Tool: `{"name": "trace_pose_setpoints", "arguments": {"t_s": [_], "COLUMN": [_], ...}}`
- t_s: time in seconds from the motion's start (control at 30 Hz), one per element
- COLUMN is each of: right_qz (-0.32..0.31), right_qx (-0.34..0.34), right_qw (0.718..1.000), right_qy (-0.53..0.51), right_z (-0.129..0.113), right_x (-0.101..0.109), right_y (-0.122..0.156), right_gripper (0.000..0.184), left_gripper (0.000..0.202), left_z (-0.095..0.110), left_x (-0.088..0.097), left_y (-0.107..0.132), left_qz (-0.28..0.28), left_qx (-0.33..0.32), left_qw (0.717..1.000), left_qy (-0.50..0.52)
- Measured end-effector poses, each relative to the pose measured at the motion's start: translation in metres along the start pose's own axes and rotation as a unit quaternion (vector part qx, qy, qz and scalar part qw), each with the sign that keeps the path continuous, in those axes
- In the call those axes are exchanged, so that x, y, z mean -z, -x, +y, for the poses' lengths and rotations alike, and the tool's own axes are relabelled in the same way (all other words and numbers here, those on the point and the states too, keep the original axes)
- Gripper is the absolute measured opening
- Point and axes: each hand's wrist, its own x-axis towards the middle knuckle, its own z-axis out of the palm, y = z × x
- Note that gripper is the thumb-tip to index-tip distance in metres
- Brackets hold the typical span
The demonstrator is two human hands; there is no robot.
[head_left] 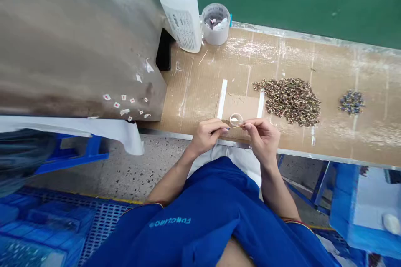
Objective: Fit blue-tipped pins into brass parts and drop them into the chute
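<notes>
My left hand (206, 134) is closed in a pinch on a tiny part (228, 128) with a bluish look, too small to name. In my right hand (265, 138), between thumb and fingertips, is a thin wooden stick (238, 126) like a toothpick, its tip pointing at the tiny part. Just behind the fingertips stands a small clear cup (230, 118) with something white in it. Beneath lies a cardboard piece (242, 106) flanked by two white strips (222, 99). Right of it is a big heap of small brass-coloured parts (293, 102).
A smaller heap of bluish parts (352, 102) lies farther right. At the back left stand a white bottle (184, 16) with a blue cap and a round tub (216, 29). A metal cabinet (78, 41) bounds the left side. Another stick (203, 57) lies on the cardboard-covered bench (194, 91).
</notes>
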Motion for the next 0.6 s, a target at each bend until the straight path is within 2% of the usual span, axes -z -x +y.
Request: {"name": "trace_pose_setpoints", "arguments": {"t_s": [0.2,0.6], "right_qz": [0.001,-0.017], "right_qx": [-0.001,0.059], "right_qw": [1.000,0.997], "right_qy": [0.005,0.047], "right_z": [0.0001,-0.0047], "right_x": [-0.0023,-0.0069], "right_y": [0.0011,-0.0005], "right_gripper": [0.019,0.017], "left_gripper": [0.018,0.020], "left_z": [-0.0007,-0.0020], "left_x": [0.0004,0.0027], "left_y": [-0.0007,-0.0007], "left_qz": [-0.007,-0.008], "left_qx": [0.033,0.027], "left_qw": [0.999,0.999], "left_qy": [0.008,0.026]}}
